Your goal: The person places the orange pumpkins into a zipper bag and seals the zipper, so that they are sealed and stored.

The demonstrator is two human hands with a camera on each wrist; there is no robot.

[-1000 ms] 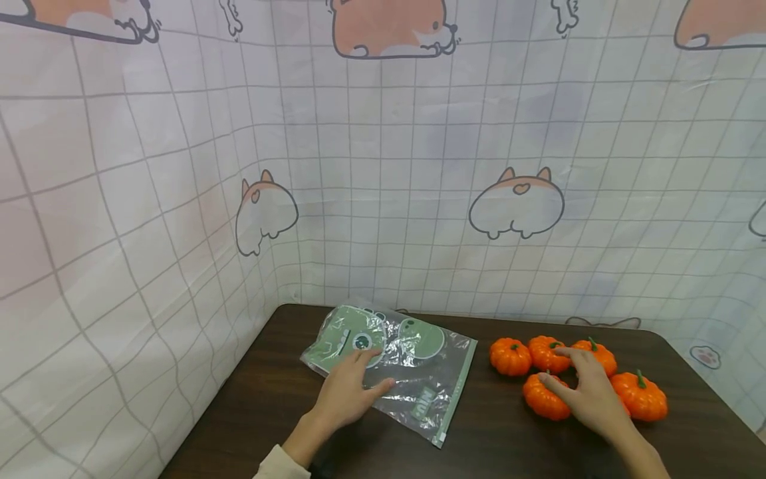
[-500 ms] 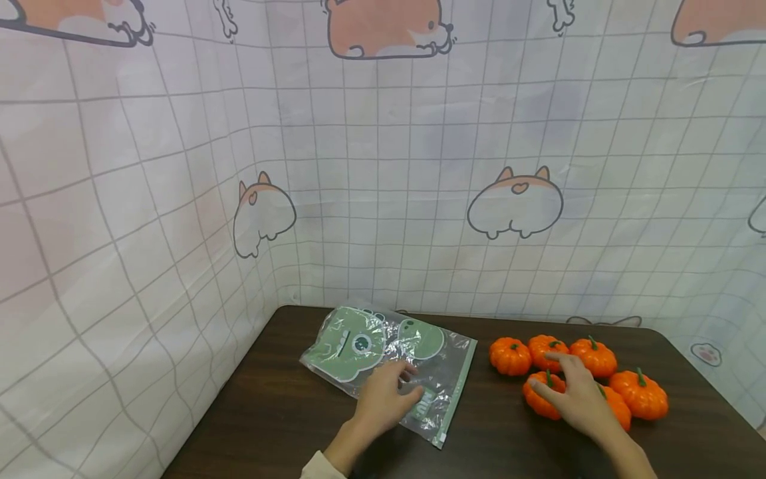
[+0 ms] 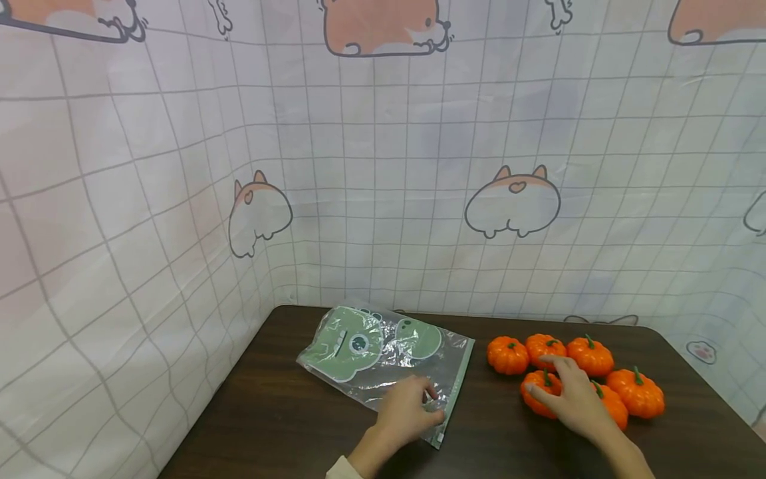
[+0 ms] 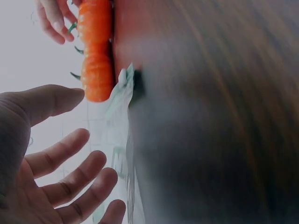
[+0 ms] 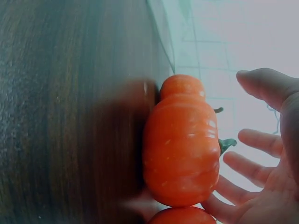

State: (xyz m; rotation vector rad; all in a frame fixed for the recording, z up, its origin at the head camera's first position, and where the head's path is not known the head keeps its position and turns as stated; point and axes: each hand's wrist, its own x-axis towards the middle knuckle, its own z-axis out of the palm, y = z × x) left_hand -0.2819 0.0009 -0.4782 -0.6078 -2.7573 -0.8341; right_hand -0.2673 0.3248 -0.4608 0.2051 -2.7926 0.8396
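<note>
A clear zip bag [image 3: 371, 352] printed with green cartoon shapes lies flat on the dark table, its green zip edge toward the right. Over the bag's near right part hovers my left hand [image 3: 402, 407], fingers bent loosely and thumb apart; the left wrist view shows nothing between them. Several small orange pumpkins [image 3: 507, 355] with green stems sit in a cluster to the right. My right hand [image 3: 577, 401] is above the near pumpkins, thumb and fingers spread. In the right wrist view a pumpkin [image 5: 182, 149] stands beside the fingers, which hold nothing.
The dark wood table [image 3: 269, 406] ends against a white grid-patterned cloth [image 3: 383, 266] with cartoon dogs, behind and on the left. A thin dark cord [image 3: 601, 320] lies along the back edge.
My left hand has moved right and nearer, from the bag's middle toward its zip edge. The right hand has shifted slightly left above the pumpkins. Bag and pumpkins stay put.
</note>
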